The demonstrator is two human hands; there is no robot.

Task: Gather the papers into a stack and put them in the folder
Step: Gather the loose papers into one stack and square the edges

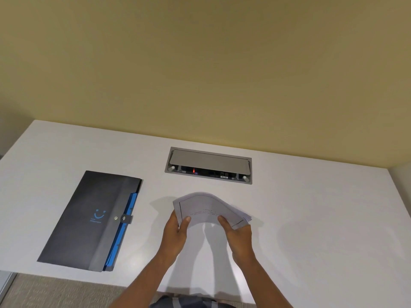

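Nearest you, at the bottom edge, a patch of striped clothing shows, and both your bare forearms reach forward over a white table (311, 218). Your left hand (176, 227) pinches the near left corner of the papers (209, 210), thumb on top and fingers underneath. Your right hand (238, 230) grips the near right edge the same way. The papers are lifted just above the table, near its middle, and they arch upward between your hands. Their right edges fan out unevenly, so the stack is probably not yet squared.

Expect the sheets to be light, limp and a little slippery against each other; a loose pinch may let them slide apart. Holding both short sides and tapping the long edge on the table would likely align them.

To your left, well apart from the papers, the folder (89, 216) lies flat and dark grey, with blue dividers showing along its right edge. Its strap (126, 218) looks snapped shut, so it will probably need opening first.

Farther back, a grey cable box (209, 165) is set into the table, beneath a plain yellow wall (200, 63).
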